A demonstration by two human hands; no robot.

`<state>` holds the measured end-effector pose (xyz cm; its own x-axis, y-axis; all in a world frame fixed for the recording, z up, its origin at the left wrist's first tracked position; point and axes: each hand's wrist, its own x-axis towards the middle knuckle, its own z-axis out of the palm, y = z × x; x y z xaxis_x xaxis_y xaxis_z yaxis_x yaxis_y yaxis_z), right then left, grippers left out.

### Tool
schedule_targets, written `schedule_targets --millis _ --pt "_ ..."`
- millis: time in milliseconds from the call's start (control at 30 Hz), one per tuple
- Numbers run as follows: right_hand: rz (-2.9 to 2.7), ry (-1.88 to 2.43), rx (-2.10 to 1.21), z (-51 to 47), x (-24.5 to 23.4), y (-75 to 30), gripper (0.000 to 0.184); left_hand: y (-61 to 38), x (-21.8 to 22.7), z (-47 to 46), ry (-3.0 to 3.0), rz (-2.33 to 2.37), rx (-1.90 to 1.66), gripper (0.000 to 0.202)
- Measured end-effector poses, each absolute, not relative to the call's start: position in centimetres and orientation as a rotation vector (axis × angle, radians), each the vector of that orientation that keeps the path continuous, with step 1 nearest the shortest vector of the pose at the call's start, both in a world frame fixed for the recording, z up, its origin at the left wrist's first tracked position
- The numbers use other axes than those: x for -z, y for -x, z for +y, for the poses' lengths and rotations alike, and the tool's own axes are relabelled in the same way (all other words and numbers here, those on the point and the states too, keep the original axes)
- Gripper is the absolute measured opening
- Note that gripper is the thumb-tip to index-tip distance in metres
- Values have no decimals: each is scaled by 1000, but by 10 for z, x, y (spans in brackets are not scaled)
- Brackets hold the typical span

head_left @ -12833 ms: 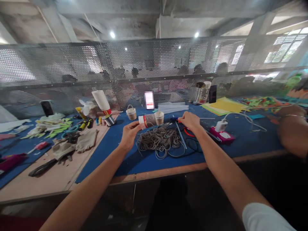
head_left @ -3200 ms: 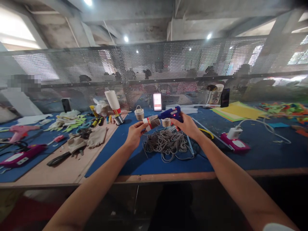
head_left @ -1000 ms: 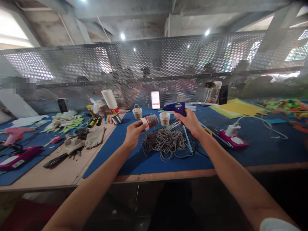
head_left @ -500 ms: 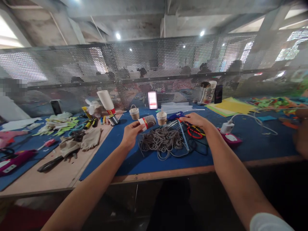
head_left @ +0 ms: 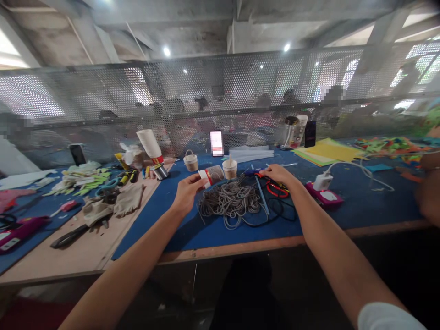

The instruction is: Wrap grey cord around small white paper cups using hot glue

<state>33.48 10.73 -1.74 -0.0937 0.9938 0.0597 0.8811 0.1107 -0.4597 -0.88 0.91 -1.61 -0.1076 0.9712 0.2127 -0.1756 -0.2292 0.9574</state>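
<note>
My left hand (head_left: 187, 195) is closed around a paper cup (head_left: 211, 175) that has a red band and is partly wrapped in grey cord; I hold it tilted just above the blue mat (head_left: 206, 233). Below it lies a loose pile of grey cord (head_left: 230, 201). My right hand (head_left: 279, 174) rests low on the mat, its fingers curled on the handle of a blue glue gun (head_left: 250, 173) that lies on the table. Red-handled scissors (head_left: 277, 189) lie just beneath that hand. A small cord-wrapped cup (head_left: 229, 168) stands behind the pile.
A small basket (head_left: 190, 161), a stack of white cups (head_left: 148, 144) and a phone (head_left: 216, 143) stand further back before a mesh screen (head_left: 220, 91). A pink power strip (head_left: 326, 198) lies right, cloth scraps (head_left: 113, 206) and black shears (head_left: 67, 236) left. Another person's arm (head_left: 426, 192) is at the right edge.
My right hand has lowered the blue glue gun from beside the cup down onto the mat near the scissors. The left hand has kept the wrapped cup nearly still.
</note>
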Motion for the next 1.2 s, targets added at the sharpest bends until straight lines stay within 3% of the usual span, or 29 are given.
schedule_targets --millis 133,300,367,467,633,967,1200 --pt "-2021 1899 -353 108 21 -335 34 8 14 7 -1184 993 -1516 42" --pt "-1912 1901 -173 98 17 -325 38 7 14 5 -1220 975 -1497 40" --pt "-1826 1694 -21 90 12 -311 31 7 15 5 -1239 976 -1497 40" --pt "-1910 1156 -145 72 2 -277 17 6 15 4 -1261 988 -1490 39" --pt "-2027 704 -270 37 -4 -231 21 2 14 1 -1281 977 -1463 39" --pt "-2071 775 34 22 0 -219 7 -7 11 -8 -1390 974 -1404 33" --pt "-2049 790 -149 15 -6 -217 3 -7 9 -11 -1454 1019 -1400 36"
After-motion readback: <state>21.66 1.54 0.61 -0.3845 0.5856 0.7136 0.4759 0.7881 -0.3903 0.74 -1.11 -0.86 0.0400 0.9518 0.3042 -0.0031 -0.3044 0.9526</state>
